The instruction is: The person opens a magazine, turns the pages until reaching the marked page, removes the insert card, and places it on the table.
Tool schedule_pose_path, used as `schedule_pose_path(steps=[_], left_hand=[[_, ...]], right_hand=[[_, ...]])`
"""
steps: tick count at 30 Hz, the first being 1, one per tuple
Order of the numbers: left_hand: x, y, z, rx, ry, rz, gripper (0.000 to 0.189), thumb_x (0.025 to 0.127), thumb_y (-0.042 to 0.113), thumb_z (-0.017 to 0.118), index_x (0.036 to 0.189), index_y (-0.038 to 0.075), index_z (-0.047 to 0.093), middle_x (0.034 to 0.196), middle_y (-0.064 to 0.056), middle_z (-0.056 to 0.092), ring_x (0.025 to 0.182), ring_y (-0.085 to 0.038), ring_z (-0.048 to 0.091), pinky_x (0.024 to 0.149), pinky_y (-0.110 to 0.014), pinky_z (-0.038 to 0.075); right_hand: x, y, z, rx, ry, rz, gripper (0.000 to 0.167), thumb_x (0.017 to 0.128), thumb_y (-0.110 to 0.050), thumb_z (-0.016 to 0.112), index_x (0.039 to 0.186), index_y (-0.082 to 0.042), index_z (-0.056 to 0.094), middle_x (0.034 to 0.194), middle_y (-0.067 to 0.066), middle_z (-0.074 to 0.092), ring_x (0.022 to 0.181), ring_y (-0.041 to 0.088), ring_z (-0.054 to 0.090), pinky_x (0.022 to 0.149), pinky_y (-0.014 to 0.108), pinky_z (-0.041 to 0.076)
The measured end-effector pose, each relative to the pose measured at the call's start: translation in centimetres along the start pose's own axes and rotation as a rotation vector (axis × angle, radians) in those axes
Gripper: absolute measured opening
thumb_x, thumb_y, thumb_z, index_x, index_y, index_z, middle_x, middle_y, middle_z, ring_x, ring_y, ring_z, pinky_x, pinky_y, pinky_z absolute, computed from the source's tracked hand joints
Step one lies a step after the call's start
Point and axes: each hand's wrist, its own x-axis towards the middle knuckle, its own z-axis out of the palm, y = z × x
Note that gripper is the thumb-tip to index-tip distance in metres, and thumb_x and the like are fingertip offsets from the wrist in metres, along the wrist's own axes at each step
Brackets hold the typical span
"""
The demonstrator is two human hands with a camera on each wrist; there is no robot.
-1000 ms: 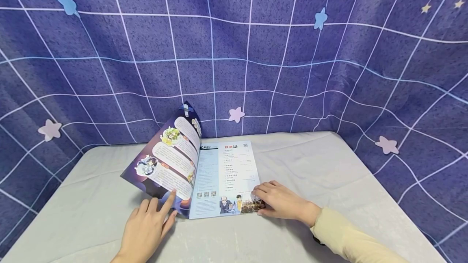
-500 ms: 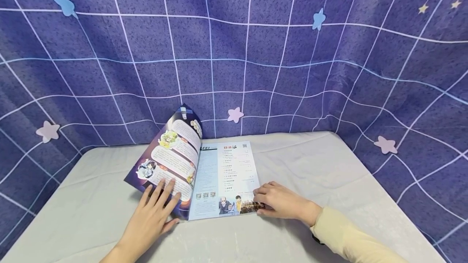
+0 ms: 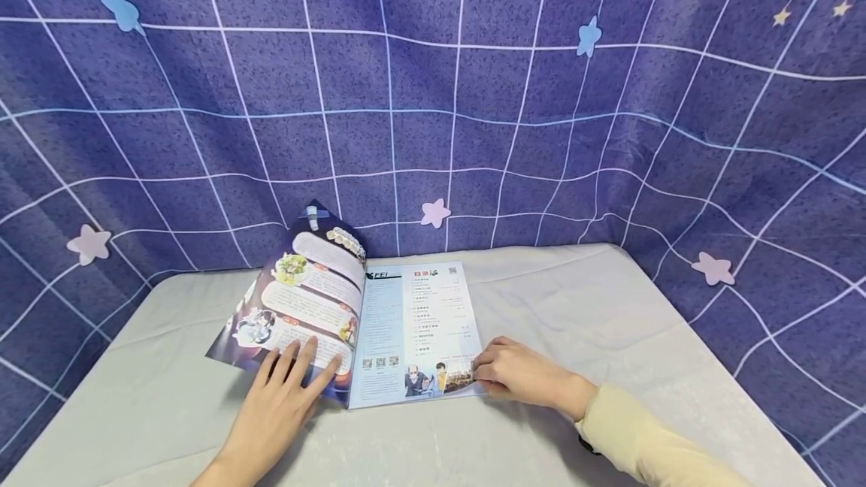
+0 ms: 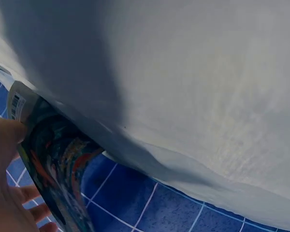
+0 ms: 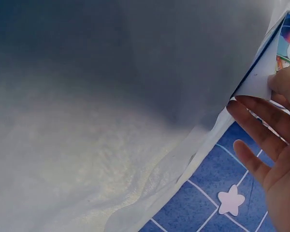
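An open magazine lies on the bed-like grey surface, its right page flat with printed columns and small pictures at the bottom. The dark left leaf, with white text bubbles, leans up and outward from the spine. My left hand rests its straight, spread fingers on that leaf's lower part. In the left wrist view, the cover's outer side shows swirling colours and a barcode. At the magazine's lower right corner, my right hand pinches a page corner between thumb and finger, bending it up.
A pale grey cloth covers the surface beneath the magazine. Behind it hangs a purple-blue curtain with a line grid and stars, also along the right side. The leaf's top corner stands near the curtain.
The left leaf has swung lower to the left, and my left hand's fingers have moved up onto it and spread. My right hand has shifted slightly; the page corner under it now curls up.
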Motion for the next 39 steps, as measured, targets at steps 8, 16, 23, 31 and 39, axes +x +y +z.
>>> schedule_pose_path(steps=[8,16,23,31,39], left_hand=[[-0.8,0.2,0.0,-0.03,0.005,-0.064,0.055,0.099,0.042,0.013,0.12,0.02,0.059,0.111,-0.021,0.054,0.102,-0.043,0.051,0.086,-0.057,0.038],[-1.9,0.1,0.3,-0.092,-0.133,-0.135,0.054,0.096,0.051,0.022,0.125,0.02,0.055,0.122,-0.018,0.052,0.11,-0.041,0.049,0.091,-0.056,0.038],[-2.2,-0.3,0.1,-0.136,-0.287,-0.168,0.057,0.078,0.044,0.063,0.129,0.019,0.051,0.132,-0.014,0.048,0.115,-0.035,0.049,0.095,-0.054,0.035],[-2.1,-0.6,0.0,-0.211,-0.366,-0.203,0.061,0.079,0.05,0.062,0.132,0.022,0.048,0.13,-0.013,0.051,0.114,-0.029,0.051,0.093,-0.056,0.036],[-1.7,-0.7,0.5,-0.239,-0.316,-0.195,0.058,0.077,0.058,0.059,0.129,0.038,0.049,0.124,-0.014,0.052,0.107,-0.036,0.053,0.083,-0.057,0.039]], right_hand=[[0.1,0.0,-0.3,-0.004,0.026,-0.01,0.006,0.074,-0.013,0.067,0.077,-0.019,0.066,0.084,-0.01,0.066,0.079,0.006,0.06,0.083,0.029,0.046],[-0.1,0.2,0.0,0.002,0.047,0.031,0.013,0.071,-0.012,0.067,0.081,-0.018,0.062,0.081,-0.011,0.063,0.08,0.007,0.059,0.085,0.028,0.045],[-0.1,0.3,0.0,0.021,0.042,0.053,0.013,0.075,-0.015,0.068,0.087,-0.02,0.065,0.087,-0.011,0.066,0.085,0.007,0.06,0.083,0.028,0.047],[0.0,0.2,0.0,0.062,0.037,0.09,0.014,0.076,-0.017,0.069,0.089,-0.02,0.066,0.09,-0.01,0.066,0.087,0.007,0.06,0.084,0.029,0.047],[0.1,0.4,0.1,0.133,0.034,0.128,0.018,0.075,-0.02,0.07,0.092,-0.018,0.066,0.098,-0.006,0.066,0.093,0.009,0.06,0.087,0.03,0.047]])
